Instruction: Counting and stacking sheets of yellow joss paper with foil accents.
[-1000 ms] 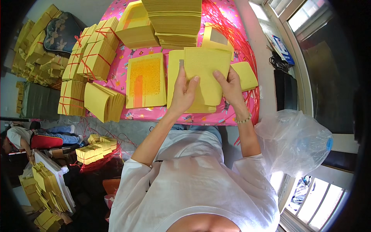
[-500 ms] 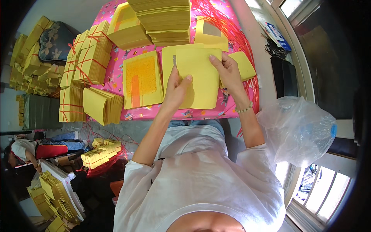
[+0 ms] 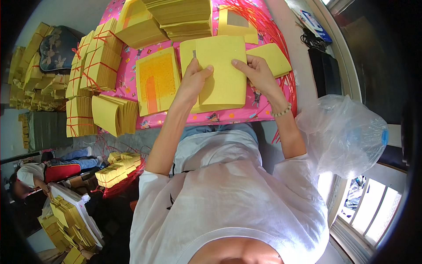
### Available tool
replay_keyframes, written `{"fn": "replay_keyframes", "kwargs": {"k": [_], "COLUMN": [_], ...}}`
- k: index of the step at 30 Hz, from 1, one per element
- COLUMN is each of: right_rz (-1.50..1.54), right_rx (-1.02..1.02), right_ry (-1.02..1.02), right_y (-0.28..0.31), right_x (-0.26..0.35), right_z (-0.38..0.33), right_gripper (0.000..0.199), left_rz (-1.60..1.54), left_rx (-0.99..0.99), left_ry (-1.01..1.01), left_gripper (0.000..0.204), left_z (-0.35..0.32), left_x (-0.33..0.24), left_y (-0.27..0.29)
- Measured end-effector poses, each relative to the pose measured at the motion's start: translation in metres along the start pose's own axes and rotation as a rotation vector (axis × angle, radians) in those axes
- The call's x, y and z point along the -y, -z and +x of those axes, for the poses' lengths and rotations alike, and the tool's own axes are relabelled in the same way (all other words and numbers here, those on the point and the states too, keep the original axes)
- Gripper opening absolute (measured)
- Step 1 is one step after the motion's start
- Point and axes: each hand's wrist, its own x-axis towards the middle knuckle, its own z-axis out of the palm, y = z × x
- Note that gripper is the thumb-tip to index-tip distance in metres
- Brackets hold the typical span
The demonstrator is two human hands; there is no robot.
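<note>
Both hands hold a yellow paper stack (image 3: 222,72) over the near edge of the table, its sheets folded or layered on one another. My left hand (image 3: 194,80) is closed on the left part, thumb on top. A small grey strip (image 3: 194,54) shows just beyond its fingers. My right hand (image 3: 258,74) pinches the right edge, thumb on top and fingers behind; a beaded bracelet is on that wrist. To the left lies a yellow sheet with an orange print (image 3: 157,83). Another folded yellow paper (image 3: 273,60) rests beyond my right hand.
Tall yellow paper stacks (image 3: 184,22) stand at the back of the pink tablecloth (image 3: 176,118). Red-tied bundles (image 3: 100,68) line the left side. Red cords (image 3: 274,39) trail along the right. A clear plastic bag (image 3: 345,136) hangs at right. Another person (image 3: 33,174) sits lower left.
The paper in my hands has moved slightly away from me, and its upper layer now lies closer in line with the one beneath. The whole view has shifted a little.
</note>
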Motion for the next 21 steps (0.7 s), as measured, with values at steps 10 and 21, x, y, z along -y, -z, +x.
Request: {"fn": "replay_keyframes", "kwargs": {"k": [10, 21], "right_rz": [-0.103, -0.080], "right_rx": [0.023, 0.092], "right_ry": [-0.124, -0.151], "right_y": [-0.001, 0.008], "right_x": [0.007, -0.014], "right_z": [-0.005, -0.010], "right_gripper": [0.037, 0.036], "left_rz": [0.010, 0.035], "left_rx": [0.003, -0.023], "left_ry": [0.061, 0.013], "left_gripper": [0.029, 0.030], "left_z": [0.013, 0.014], "left_x": [0.004, 0.000], "left_y": [0.004, 0.001]}}
